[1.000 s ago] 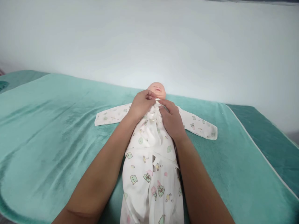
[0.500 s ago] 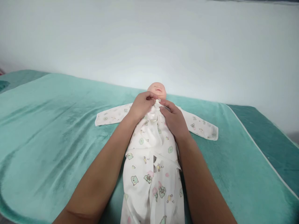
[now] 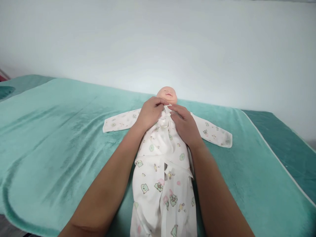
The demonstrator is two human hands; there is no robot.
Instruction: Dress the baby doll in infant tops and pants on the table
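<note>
A baby doll lies on its back, its head at the far end. It wears a white wrap-front baby shirt and matching trousers, both printed with green bears and pink figures. At the neckline, my left hand pinches the white fabric tie between thumb and fingers. My right hand is closed at the same tie from the other side, fingertips close to those of the left. A white bow or loop hangs on the chest below. The fingertips partly cover the collar.
Beneath the doll spreads a light green plush blanket, wrinkled at the left. A darker green cover shows along the right side. Behind the doll's head rises a plain white wall. Both shirt sleeves stretch out sideways.
The hands stay at the neckline with only slight finger movement, and less of the tie shows between them. The whole view has shifted slightly.
</note>
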